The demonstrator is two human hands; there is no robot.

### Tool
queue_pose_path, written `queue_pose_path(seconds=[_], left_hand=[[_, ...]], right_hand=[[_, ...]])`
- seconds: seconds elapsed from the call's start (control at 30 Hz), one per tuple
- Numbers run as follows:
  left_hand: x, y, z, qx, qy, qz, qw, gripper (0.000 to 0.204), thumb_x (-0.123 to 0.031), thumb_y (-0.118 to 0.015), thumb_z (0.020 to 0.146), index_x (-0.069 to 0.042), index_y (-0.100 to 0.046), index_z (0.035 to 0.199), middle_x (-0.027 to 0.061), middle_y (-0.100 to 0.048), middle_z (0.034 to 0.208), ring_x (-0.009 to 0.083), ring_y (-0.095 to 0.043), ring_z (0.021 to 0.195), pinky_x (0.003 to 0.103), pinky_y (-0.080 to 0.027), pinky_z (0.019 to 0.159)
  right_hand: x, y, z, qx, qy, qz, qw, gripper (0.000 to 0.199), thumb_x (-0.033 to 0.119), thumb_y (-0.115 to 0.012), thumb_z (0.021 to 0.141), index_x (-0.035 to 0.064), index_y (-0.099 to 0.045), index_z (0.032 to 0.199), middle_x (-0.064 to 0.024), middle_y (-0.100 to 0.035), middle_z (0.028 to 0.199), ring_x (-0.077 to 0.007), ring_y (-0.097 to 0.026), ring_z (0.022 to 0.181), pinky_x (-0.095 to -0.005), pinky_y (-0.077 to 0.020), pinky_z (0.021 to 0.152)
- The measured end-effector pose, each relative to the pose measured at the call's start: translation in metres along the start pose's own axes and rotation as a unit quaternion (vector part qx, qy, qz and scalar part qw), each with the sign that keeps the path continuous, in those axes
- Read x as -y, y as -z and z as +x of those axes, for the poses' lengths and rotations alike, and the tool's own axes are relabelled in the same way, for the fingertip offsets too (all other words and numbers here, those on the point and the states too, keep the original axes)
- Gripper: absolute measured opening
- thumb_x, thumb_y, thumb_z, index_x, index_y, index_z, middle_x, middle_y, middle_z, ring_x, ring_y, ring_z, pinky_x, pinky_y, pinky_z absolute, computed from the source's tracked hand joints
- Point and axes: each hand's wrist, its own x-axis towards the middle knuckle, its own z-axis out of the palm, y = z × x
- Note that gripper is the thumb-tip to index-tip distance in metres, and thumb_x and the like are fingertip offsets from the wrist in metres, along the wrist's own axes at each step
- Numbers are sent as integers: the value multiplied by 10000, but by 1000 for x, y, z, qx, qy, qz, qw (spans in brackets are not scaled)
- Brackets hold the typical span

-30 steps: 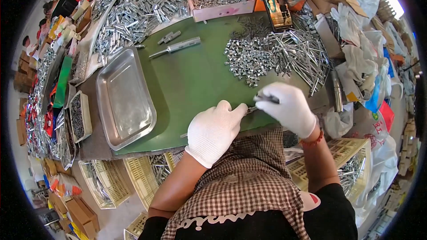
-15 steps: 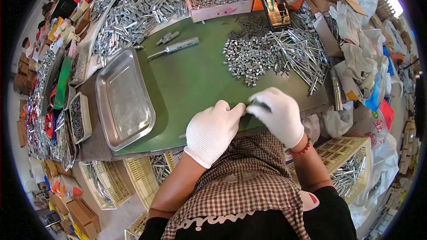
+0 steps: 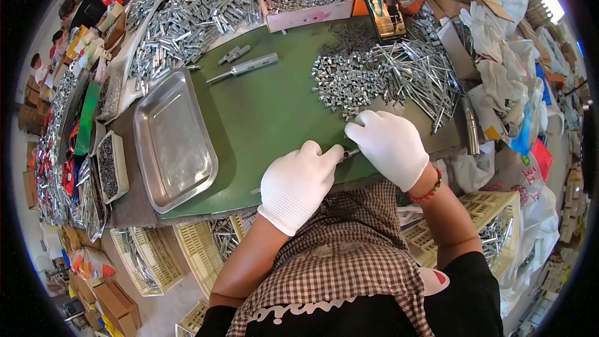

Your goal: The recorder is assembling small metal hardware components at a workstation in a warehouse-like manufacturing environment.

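My left hand (image 3: 298, 186), in a white knit glove, is closed around a slim metal rod-like part (image 3: 350, 153). Its shiny end sticks out past my thumb and forefinger, and a thin tip shows at the other side of the glove. Just right of that end is my right hand (image 3: 392, 148), also gloved, with curled fingers; whatever it may pinch is hidden. Beyond it lie a pile of small metal sleeves (image 3: 349, 81) and a heap of long thin metal rods (image 3: 424, 81). A screwdriver-like metal tool (image 3: 243, 67) rests farther left on the green mat (image 3: 268, 109).
An empty steel tray (image 3: 171, 140) sits on the left. Behind are a heap of metal tubes (image 3: 187, 22), a pink box (image 3: 306, 1) of small parts and an upright phone (image 3: 382, 7). A metal cylinder (image 3: 471, 126) stands at right. Cream crates (image 3: 146, 259) are below the table edge.
My right hand has shifted slightly up and away from my left fingertips, uncovering the end of the metal part. My left hand has stayed in place.
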Motion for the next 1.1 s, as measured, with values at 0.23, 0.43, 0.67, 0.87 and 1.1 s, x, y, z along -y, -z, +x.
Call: queue_pose_path(seconds=[0.23, 0.43, 0.67, 0.87, 1.1], left_hand=[[0, -1, 1, -1, 4, -7, 1000, 198, -182, -625, 886, -206, -682, 1075, 75, -573, 808, 285, -630, 642, 410, -501, 560], [-1, 1, 0, -1, -4, 7, 1000, 201, -185, -635, 887, -208, -685, 1081, 65, -581, 814, 276, -627, 638, 402, -503, 560], [-1, -1, 2, -5, -4, 6, 1000, 178, -168, -640, 893, -193, -693, 1061, 76, -563, 782, 261, -645, 642, 394, -523, 538], [-1, 2, 2, 9, -10, 17, 1000, 190, -167, -641, 901, -201, -692, 1081, 68, -552, 779, 250, -639, 634, 383, -518, 526], [4, -3, -2, 3, -50, 59, 997, 329, -169, -629, 902, -204, -650, 1229, 70, -554, 786, 242, -639, 629, 382, -517, 518]], right_hand=[[-9, -16, -9, -59, -32, 156, 986, 103, 61, -689, 840, 81, -707, 940, -83, -676, 909, -282, -678, 798, -359, -550, 698], [12, 5, -16, -50, -88, 316, 943, 160, 45, -689, 819, 79, -695, 975, -116, -692, 895, -329, -674, 820, -398, -546, 722], [21, -5, -16, -77, -53, 235, 967, 138, 56, -667, 817, 101, -671, 947, -105, -680, 868, -341, -665, 820, -436, -542, 712], [24, -4, -13, -49, -104, 271, 956, 103, 69, -658, 837, 109, -664, 931, -110, -666, 852, -341, -667, 807, -430, -540, 701], [27, 0, -16, -35, -110, 258, 959, 80, 82, -659, 857, 111, -658, 931, -104, -666, 851, -337, -671, 811, -432, -539, 699]])
